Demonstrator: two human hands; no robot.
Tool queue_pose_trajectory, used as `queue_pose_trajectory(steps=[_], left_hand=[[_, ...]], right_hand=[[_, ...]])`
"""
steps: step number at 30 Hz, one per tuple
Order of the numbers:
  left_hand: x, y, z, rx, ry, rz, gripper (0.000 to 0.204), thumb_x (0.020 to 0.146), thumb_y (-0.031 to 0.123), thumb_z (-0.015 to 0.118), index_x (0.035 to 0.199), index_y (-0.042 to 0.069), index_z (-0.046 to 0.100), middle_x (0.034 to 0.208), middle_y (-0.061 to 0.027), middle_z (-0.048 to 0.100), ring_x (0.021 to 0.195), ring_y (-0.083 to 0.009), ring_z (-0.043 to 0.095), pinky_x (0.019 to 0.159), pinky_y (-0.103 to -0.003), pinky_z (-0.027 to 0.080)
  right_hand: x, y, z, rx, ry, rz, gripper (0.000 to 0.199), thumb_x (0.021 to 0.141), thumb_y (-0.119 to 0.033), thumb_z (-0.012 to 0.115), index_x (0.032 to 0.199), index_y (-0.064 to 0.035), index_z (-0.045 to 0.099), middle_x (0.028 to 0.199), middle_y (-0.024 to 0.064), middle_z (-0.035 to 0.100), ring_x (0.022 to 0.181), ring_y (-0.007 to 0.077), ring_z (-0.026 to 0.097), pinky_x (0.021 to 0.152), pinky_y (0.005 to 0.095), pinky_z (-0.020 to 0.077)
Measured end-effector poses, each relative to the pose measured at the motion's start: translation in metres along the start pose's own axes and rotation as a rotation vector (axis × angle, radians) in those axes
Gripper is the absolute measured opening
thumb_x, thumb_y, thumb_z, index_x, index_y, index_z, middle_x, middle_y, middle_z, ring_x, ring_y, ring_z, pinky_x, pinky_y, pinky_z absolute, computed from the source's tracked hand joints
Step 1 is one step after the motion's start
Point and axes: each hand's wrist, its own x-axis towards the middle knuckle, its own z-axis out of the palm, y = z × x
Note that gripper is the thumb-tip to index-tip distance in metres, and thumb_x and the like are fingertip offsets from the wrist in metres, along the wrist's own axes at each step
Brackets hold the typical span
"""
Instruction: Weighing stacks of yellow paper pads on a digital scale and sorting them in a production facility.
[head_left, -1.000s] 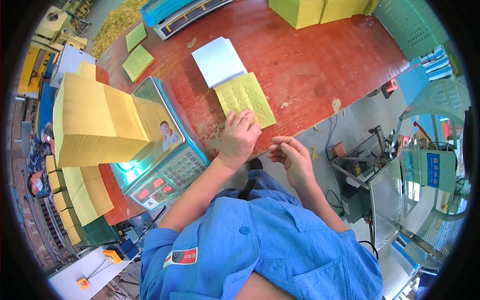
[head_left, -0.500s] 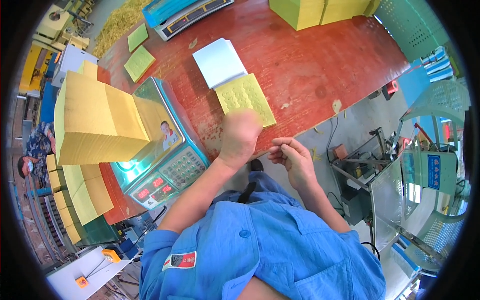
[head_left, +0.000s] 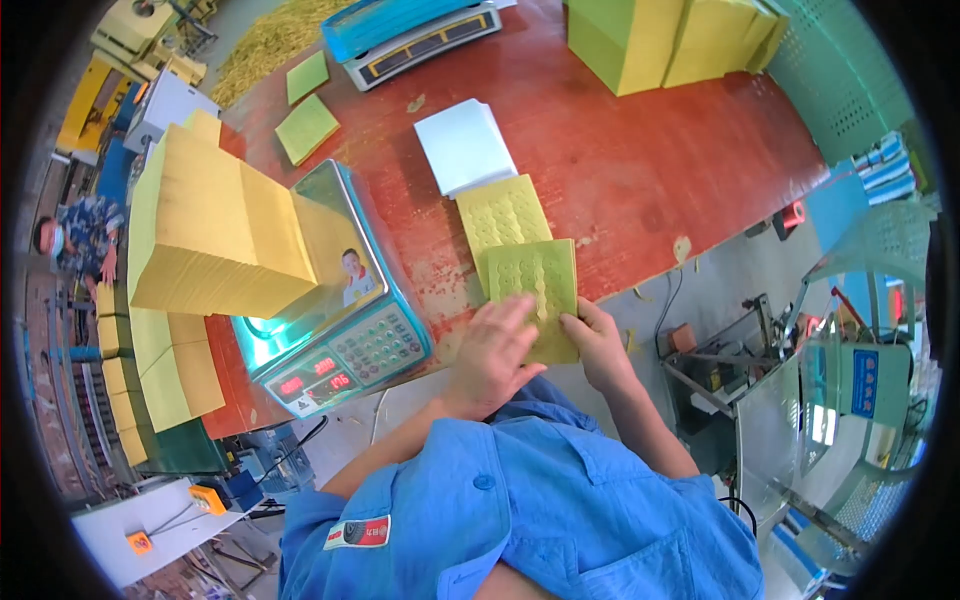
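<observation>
A small stack of yellow punched paper (head_left: 540, 270) juts over the near table edge. My right hand (head_left: 606, 352) grips its right edge, with the thumb on top. My left hand (head_left: 494, 350) has its fingers stretched out, touching the lower left of the stack; it looks slightly blurred. Beneath and beyond lies another yellow sheet or stack (head_left: 495, 212) with the same rows of punched marks. At its far end sits a stack of white paper (head_left: 463, 145).
A digital scale (head_left: 375, 345) at left carries a tall block of yellow paper (head_left: 215, 235). Another scale (head_left: 425, 50) and large yellow paper blocks (head_left: 665, 45) stand at the back of the red table (head_left: 700, 180). A co-worker (head_left: 80, 235) is at far left; metal machinery (head_left: 860, 390) stands at right.
A stack of yellow punched paper now lies between my hands, over the near end of the other one. My right hand has closed on its edge; my left hand's fingers have spread.
</observation>
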Motion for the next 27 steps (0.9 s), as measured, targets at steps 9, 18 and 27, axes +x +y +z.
queue_pose_trajectory(steps=[9, 18, 27], left_hand=[[-0.021, -0.038, -0.024, -0.653, 0.339, -0.469, 0.050, 0.079, 0.003, 0.075, 0.126, 0.003, 0.058, 0.093, -0.0108, 0.065, 0.074, -0.0225, 0.061, 0.066, -0.031, 0.051], [-0.039, -0.052, -0.035, -0.609, 0.262, -0.460, 0.020, 0.089, -0.001, 0.062, 0.108, 0.004, 0.060, 0.086, -0.0104, 0.062, 0.075, -0.0179, 0.065, 0.064, -0.032, 0.049], [-0.059, -0.019, -0.239, -0.333, 0.245, 0.047, 0.015, 0.085, 0.010, 0.069, 0.098, 0.005, 0.063, 0.083, -0.0124, 0.062, 0.069, -0.0298, 0.062, 0.059, -0.038, 0.048]], right_hand=[[0.000, -0.013, 0.032, -0.039, -0.114, -0.313, 0.033, 0.093, 0.003, 0.048, 0.125, 0.0011, 0.057, 0.115, 0.0040, 0.062, 0.108, 0.0115, 0.054, 0.094, 0.0278, 0.0427], [-0.006, 0.003, 0.058, -0.262, 0.084, -0.391, 0.027, 0.094, 0.001, 0.050, 0.120, 0.0006, 0.060, 0.101, 0.0016, 0.060, 0.093, 0.0100, 0.052, 0.083, 0.0252, 0.0427], [-0.062, -0.094, 0.146, -0.515, 0.058, -0.751, 0.017, 0.090, -0.003, 0.057, 0.104, 0.0037, 0.064, 0.087, 0.0067, 0.063, 0.080, 0.0134, 0.058, 0.073, 0.0278, 0.0456]])
